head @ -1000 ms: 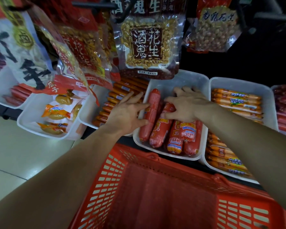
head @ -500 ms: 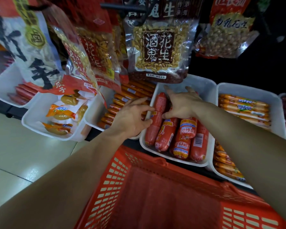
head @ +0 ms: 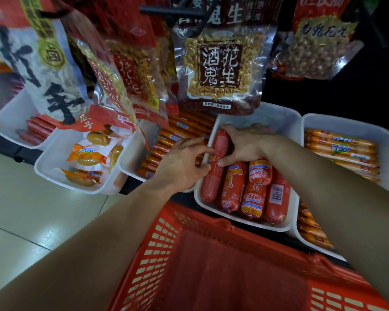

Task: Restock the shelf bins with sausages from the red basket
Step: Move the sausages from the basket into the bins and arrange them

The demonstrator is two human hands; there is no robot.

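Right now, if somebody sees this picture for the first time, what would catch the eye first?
First, both hands meet on one fat red sausage at the left edge of the middle white bin: the right hand grips it and the left hand touches its side. Next, the red basket fills the bottom of the view, and a clear bag of peanuts hangs above the bin.

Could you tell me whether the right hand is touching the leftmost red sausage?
Touching: in the head view the right hand holds the leftmost red sausage.
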